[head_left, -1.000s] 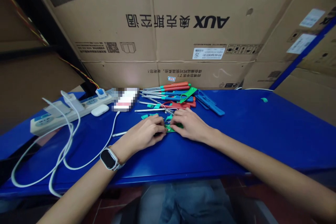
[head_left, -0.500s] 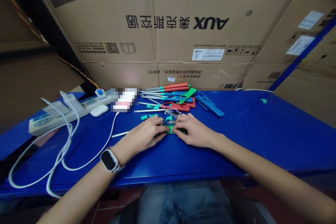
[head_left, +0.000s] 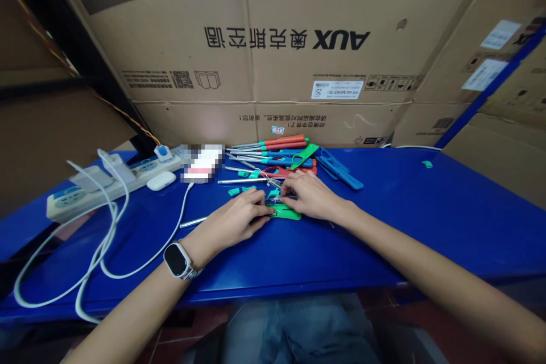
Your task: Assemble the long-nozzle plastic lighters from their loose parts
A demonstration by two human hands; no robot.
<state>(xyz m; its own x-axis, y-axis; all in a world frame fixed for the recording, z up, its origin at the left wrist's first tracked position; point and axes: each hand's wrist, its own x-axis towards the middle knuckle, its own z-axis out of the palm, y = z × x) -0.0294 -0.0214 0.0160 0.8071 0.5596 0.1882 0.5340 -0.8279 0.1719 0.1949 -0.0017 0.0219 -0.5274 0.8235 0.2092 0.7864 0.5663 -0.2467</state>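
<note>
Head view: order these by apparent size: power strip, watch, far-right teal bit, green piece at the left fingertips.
Largest to smallest:
1. Power strip
2. Watch
3. Teal bit
Unsure: green piece, partly hidden by left hand; it falls between power strip and teal bit.

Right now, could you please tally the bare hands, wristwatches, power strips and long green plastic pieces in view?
Hands: 2 (left hand, right hand)
Wristwatch: 1
Power strip: 1
Long green plastic pieces: 2 (near piece, far piece)
Total: 6
</note>
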